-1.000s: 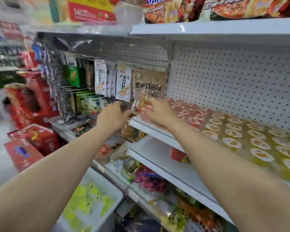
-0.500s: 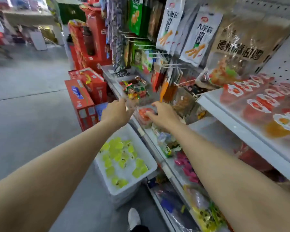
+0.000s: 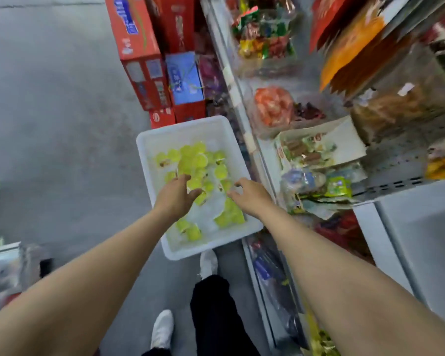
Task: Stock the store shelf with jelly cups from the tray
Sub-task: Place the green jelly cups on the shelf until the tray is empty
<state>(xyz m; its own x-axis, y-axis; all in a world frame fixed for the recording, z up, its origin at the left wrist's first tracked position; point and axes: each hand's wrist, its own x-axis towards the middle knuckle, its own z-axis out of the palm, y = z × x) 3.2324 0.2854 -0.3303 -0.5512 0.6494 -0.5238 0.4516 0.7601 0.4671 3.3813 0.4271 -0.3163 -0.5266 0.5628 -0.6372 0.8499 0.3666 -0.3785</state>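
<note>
Both hands, left hand [image 3: 176, 195] and right hand [image 3: 251, 195], hover empty with loose fingers over the tray [image 3: 149, 140], ready to take jelly cups [image 3: 198, 160].

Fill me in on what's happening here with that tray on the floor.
A person is restocking a store shelf and is bent over a white tray on the floor beside the shelving. The tray holds a scatter of yellow-green jelly cups. Both bare hands reach down over it: the left hand and the right hand have loosely spread fingers just above the cups, and neither has a grip on one yet. So this is the pick-up moment, with nothing in hand.
</note>
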